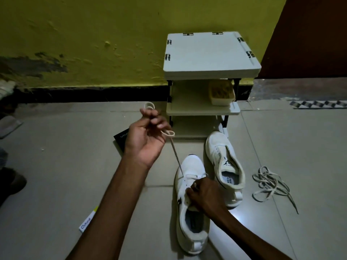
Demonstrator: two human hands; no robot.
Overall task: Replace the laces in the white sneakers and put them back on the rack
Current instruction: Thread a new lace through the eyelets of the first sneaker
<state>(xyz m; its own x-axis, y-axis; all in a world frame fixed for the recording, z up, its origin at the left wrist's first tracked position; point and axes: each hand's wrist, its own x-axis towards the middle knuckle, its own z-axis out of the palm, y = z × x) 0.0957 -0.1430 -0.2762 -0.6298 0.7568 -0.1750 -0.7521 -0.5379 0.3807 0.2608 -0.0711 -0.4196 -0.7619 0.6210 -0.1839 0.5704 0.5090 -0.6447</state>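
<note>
Left hand point(148, 136): raised off the floor with the palm turned to the camera, fingers curled tight round the new lace.
New lace point(176, 156): cream. One coil sticks out past the fingertips at 12 o'clock of the left hand and another loops out at its 3 o'clock. From there a single strand runs taut toward 5 o'clock, down to the front eyelets of the near sneaker.
Right hand point(204, 196): low, back of the hand up, fingers and thumb curled onto the near sneaker's eyelet row and gripping it. Whether they also pinch the lace's other end cannot be told.
Near sneaker point(193, 164): white, upright on the floor tiles point(75, 166), toe toward 12 o'clock. It lies under the right hand and at 5 o'clock of the left hand. One lace bar crosses its front eyelets.
Far sneaker point(216, 145): white and unlaced, just beside the near one at its 1 o'clock, toe near the rack's foot.
Old lace point(270, 184): a loose tangle on the tiles at 3 o'clock of the sneakers, apart from both hands.
Rack point(206, 53): white shelves on dark posts against the yellow-green wall point(93, 34), at 12 o'clock of the sneakers.
Container point(221, 92): on the rack's middle shelf, right side.
Black card point(120, 140): flat on the tiles, partly behind the left wrist.
White packet point(88, 220): on the tiles at 7 o'clock of the left hand.
</note>
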